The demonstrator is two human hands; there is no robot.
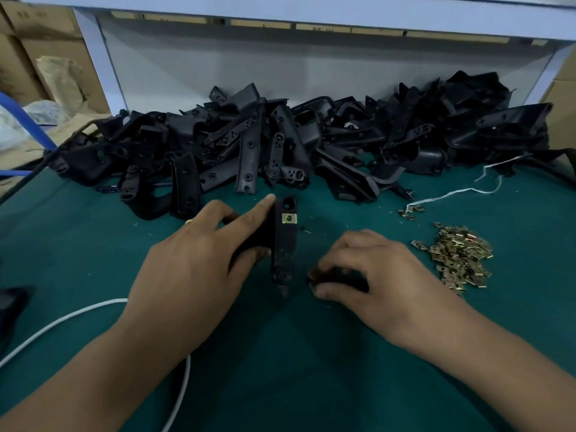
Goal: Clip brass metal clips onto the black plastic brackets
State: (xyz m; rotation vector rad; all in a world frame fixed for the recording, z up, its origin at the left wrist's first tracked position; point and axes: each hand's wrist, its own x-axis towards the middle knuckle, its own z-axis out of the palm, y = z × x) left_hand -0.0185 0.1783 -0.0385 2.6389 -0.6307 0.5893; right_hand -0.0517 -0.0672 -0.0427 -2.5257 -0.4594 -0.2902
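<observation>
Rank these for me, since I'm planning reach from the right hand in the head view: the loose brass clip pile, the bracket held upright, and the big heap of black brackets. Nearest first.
From the right hand:
1. Held bracket, just to its left, gripped by the left hand.
2. Brass clip pile, to its right on the green mat.
3. Bracket heap, farthest, along the back.
</observation>
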